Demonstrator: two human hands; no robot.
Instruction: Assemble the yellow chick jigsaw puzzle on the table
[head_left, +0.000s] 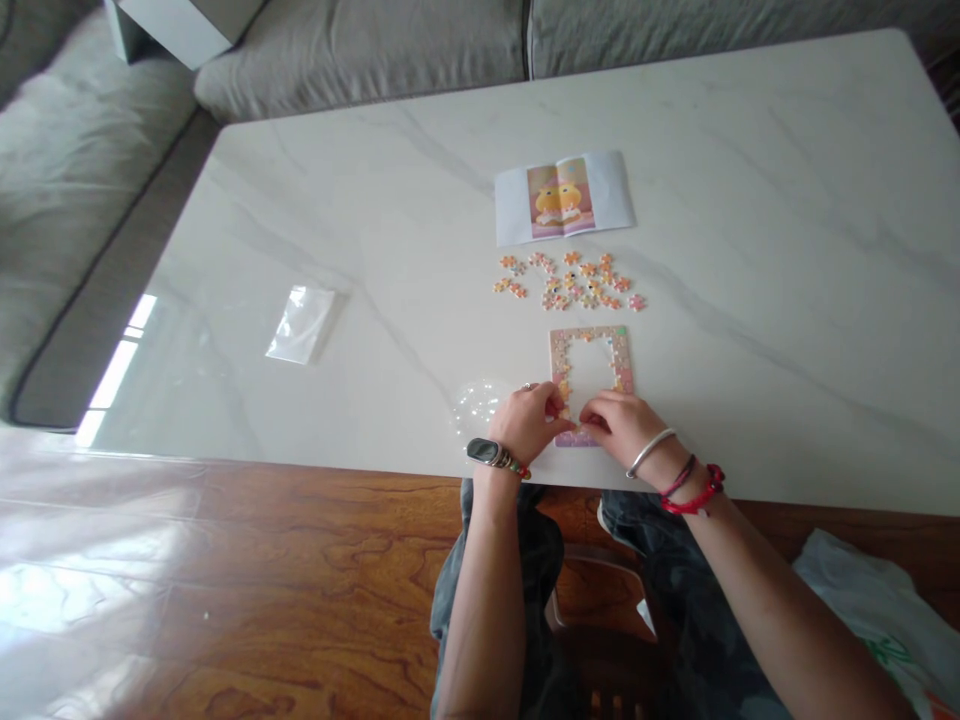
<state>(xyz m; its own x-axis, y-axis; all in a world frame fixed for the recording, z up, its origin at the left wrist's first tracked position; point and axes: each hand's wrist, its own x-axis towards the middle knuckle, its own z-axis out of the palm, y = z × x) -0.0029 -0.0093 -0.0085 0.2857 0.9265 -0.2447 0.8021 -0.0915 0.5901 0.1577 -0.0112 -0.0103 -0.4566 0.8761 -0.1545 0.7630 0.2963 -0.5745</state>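
Scanning rightward, I pass a plastic sleeve, then the left hand at the near end of a jigsaw border on the marbled surface, then the right hand. Both sets of fingers curl inward; whether they pinch a piece, I cannot tell. I'd brace the border while pressing tabs flat. Its long axis runs near to far, purple end nearest.

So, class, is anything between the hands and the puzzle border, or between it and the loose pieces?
Nothing visible is: the left hand and right hand are at the puzzle border, and the loose pieces lie beyond its far side.
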